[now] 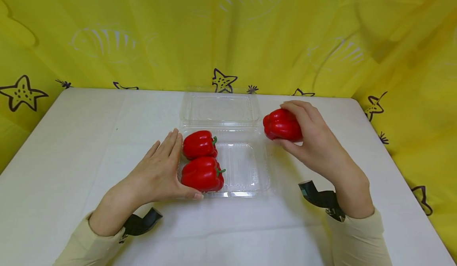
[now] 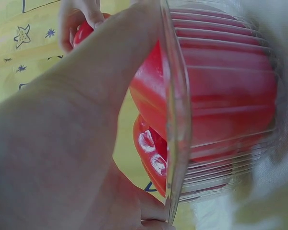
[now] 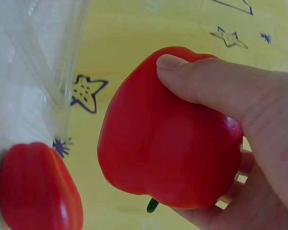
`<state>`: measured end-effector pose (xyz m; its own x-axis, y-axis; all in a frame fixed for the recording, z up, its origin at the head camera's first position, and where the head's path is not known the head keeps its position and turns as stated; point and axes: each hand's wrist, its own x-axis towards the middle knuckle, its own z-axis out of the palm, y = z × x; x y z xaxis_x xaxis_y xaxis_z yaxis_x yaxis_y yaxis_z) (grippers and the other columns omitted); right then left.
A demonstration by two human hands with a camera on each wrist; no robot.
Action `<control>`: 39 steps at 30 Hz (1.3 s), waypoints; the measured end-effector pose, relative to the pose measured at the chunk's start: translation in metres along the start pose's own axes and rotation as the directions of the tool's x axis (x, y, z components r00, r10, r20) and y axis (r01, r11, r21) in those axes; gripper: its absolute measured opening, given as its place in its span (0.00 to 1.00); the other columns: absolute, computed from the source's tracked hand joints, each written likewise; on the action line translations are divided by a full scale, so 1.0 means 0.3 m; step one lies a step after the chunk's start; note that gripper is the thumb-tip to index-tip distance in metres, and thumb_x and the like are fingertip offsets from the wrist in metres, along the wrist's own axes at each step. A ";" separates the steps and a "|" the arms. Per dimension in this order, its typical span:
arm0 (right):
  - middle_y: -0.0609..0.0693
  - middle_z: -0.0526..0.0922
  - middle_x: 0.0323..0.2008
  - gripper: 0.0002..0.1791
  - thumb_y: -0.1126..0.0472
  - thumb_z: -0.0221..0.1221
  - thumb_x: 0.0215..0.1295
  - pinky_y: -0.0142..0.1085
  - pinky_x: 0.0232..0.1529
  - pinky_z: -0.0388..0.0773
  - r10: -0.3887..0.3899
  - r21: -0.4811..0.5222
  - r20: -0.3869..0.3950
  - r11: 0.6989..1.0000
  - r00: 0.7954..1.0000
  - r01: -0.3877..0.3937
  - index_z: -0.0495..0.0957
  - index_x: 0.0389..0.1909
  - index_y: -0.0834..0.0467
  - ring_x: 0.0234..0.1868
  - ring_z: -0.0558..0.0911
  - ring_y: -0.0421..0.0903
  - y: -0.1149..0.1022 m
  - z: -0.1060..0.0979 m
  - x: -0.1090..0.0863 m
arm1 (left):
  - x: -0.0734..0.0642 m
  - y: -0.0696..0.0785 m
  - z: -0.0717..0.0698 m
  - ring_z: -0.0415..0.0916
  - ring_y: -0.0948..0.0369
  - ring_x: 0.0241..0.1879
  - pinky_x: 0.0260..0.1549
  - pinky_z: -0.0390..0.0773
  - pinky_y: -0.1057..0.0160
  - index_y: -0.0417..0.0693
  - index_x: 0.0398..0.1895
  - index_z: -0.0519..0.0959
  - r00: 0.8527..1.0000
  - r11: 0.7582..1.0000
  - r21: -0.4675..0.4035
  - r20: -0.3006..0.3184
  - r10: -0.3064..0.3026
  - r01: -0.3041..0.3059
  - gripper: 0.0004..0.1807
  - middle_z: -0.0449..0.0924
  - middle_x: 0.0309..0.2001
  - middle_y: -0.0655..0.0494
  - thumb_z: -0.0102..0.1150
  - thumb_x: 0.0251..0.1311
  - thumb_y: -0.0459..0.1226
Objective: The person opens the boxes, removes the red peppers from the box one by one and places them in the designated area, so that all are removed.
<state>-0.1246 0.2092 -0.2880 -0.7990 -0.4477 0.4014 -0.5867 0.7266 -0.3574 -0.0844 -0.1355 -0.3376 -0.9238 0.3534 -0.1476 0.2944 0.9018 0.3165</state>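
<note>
In the head view a clear plastic clamshell box lies with its lid folded back. Two red bell peppers with green stems, a rear pepper and a front pepper, sit side by side in its left half. My left hand rests along the box's left edge, fingers extended and thumb along the front rim. Above the box's back right corner, my right hand grips a third red bell pepper. The right wrist view shows the thumb across this held pepper, its short green stem pointing downward.
The transparent lid lies behind the box, near the table's back edge. A white cloth covers the table. Yellow curtains with starfish and fish prints stand behind and at both sides. Dark wrist mounts sit by both sleeves.
</note>
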 end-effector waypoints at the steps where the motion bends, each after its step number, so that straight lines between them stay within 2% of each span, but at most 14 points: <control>1: 0.60 0.68 0.64 0.43 0.70 0.74 0.48 0.59 0.50 0.82 0.012 0.001 -0.004 1.000 1.000 -0.012 0.65 0.66 0.63 0.64 0.69 0.58 0.004 -0.004 -0.001 | 0.000 0.000 0.000 0.44 0.41 0.78 0.73 0.51 0.35 0.32 0.77 0.46 1.000 1.000 -0.001 0.000 0.000 0.000 0.78 0.44 0.79 0.36 0.67 0.32 0.75; 4: 0.60 0.68 0.65 0.43 0.70 0.74 0.48 0.61 0.50 0.81 0.051 0.002 -0.013 0.999 0.999 -0.051 0.65 0.66 0.62 0.65 0.68 0.58 0.017 -0.018 -0.006 | 0.000 -0.001 0.000 0.44 0.41 0.78 0.73 0.51 0.35 0.32 0.77 0.47 1.000 1.000 -0.004 0.000 0.001 -0.001 0.78 0.44 0.78 0.36 0.67 0.32 0.75; 12: 0.62 0.68 0.63 0.46 0.72 0.74 0.48 0.63 0.49 0.79 0.097 -0.032 -0.076 0.995 0.992 -0.099 0.63 0.68 0.62 0.64 0.67 0.59 0.059 -0.054 -0.021 | -0.001 -0.003 0.001 0.44 0.40 0.78 0.72 0.51 0.34 0.32 0.77 0.47 1.000 1.000 -0.017 -0.002 0.005 -0.005 0.78 0.44 0.78 0.36 0.66 0.32 0.76; 17: 0.65 0.67 0.62 0.45 0.72 0.73 0.48 0.64 0.48 0.78 0.146 -0.051 -0.106 0.987 0.984 -0.152 0.63 0.68 0.64 0.64 0.65 0.60 0.087 -0.065 -0.031 | -0.002 -0.004 0.001 0.44 0.40 0.78 0.72 0.52 0.34 0.32 0.77 0.47 1.000 1.000 -0.014 -0.004 0.007 -0.007 0.79 0.44 0.79 0.36 0.65 0.32 0.76; 23: 0.67 0.68 0.60 0.42 0.74 0.72 0.47 0.61 0.48 0.76 0.143 -0.096 -0.183 0.982 0.973 -0.163 0.65 0.65 0.67 0.65 0.64 0.62 0.128 -0.065 -0.037 | -0.001 -0.004 0.002 0.44 0.41 0.78 0.72 0.51 0.34 0.32 0.77 0.47 1.000 1.000 -0.020 -0.003 0.005 -0.005 0.78 0.44 0.79 0.36 0.66 0.32 0.76; 27: 0.67 0.68 0.62 0.41 0.74 0.71 0.49 0.64 0.51 0.73 0.187 -0.094 -0.211 0.973 0.959 -0.210 0.65 0.65 0.67 0.67 0.62 0.63 0.149 -0.069 -0.040 | 0.000 -0.004 0.002 0.44 0.41 0.78 0.72 0.51 0.34 0.32 0.77 0.46 1.000 1.000 -0.021 -0.004 0.005 -0.005 0.78 0.44 0.79 0.36 0.67 0.32 0.76; 33: 0.68 0.67 0.62 0.40 0.75 0.70 0.49 0.68 0.52 0.70 0.272 -0.081 -0.204 0.953 0.940 -0.293 0.64 0.65 0.68 0.69 0.59 0.65 0.183 -0.069 -0.046 | 0.000 -0.002 0.002 0.45 0.40 0.78 0.72 0.52 0.35 0.32 0.77 0.47 1.000 1.000 -0.016 -0.011 0.008 -0.008 0.78 0.45 0.78 0.35 0.67 0.32 0.75; 39: 0.69 0.63 0.65 0.41 0.74 0.70 0.50 0.70 0.53 0.69 0.371 -0.077 -0.125 0.921 0.920 -0.381 0.62 0.66 0.67 0.70 0.56 0.67 0.216 -0.062 -0.054 | 0.000 -0.001 0.001 0.44 0.41 0.78 0.73 0.51 0.35 0.32 0.77 0.47 1.000 1.000 -0.018 -0.005 0.002 -0.002 0.78 0.45 0.78 0.36 0.68 0.32 0.74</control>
<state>-0.1473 0.2733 -0.3019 -0.9363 -0.0776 0.3425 -0.2257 0.8802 -0.4176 -0.0844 -0.1356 -0.3381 -0.9242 0.3543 -0.1425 0.2921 0.8963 0.3336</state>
